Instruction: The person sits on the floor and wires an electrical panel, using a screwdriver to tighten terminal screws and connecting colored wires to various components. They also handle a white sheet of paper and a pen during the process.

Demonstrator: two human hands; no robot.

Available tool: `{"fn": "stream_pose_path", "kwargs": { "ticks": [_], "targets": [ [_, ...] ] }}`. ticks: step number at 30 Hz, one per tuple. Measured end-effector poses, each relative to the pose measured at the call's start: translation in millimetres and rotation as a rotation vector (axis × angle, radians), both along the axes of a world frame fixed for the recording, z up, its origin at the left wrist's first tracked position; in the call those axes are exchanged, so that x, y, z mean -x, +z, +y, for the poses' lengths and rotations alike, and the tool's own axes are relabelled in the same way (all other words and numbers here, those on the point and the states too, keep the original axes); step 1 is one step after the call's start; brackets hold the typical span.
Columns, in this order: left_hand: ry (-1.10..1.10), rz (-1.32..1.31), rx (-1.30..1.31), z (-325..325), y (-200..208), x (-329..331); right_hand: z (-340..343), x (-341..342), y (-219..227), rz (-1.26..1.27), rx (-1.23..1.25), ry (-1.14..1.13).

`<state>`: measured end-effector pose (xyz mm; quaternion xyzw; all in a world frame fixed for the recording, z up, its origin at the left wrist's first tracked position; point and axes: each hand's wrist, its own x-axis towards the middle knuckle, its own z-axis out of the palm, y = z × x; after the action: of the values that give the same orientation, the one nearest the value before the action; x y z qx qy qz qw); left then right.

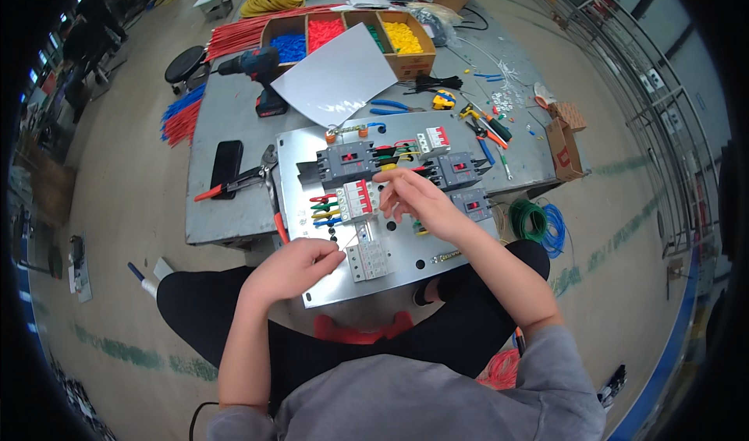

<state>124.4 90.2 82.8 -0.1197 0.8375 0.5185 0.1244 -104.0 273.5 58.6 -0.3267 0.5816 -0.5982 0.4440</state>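
A metal mounting plate [312, 281] with wired breakers lies in front of me, over the table's near edge. My left hand [290, 269] is closed at its lower left, thumb against the curled fingers, beside a light grey breaker block [368, 260]. Whatever it pinches, if anything, is too small to make out. Over the plate's middle is my right hand [425, 205], its bent fingers apart with nothing visible in them. It is nearest to a white breaker with red levers [355, 200], which has coloured wires on its left. A large dark grey breaker [347, 162] sits farther up the plate.
Cable cutters [242, 182] and a black phone [226, 164] lie left of the plate. Behind it are a cordless drill [261, 74], a white sheet [335, 74] and a cardboard box [417, 67] of coloured caps. Pliers, screwdrivers and a tape measure [444, 99] lie at the right.
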Motion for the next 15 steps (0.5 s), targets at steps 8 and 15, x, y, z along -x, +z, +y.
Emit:
{"fn": "stream_pose_path", "kwargs": {
  "ticks": [8, 15],
  "targets": [
    [0.053, 0.074, 0.116, -11.2, -86.8, 32.3, -7.9, 40.2, -57.4, 0.000, -0.154, -0.056],
    [-0.024, 0.215, 0.324, -0.2, -76.8, 13.2, -11.9, 58.2, -77.2, -0.169, -0.112, -0.068]
  ]
}}
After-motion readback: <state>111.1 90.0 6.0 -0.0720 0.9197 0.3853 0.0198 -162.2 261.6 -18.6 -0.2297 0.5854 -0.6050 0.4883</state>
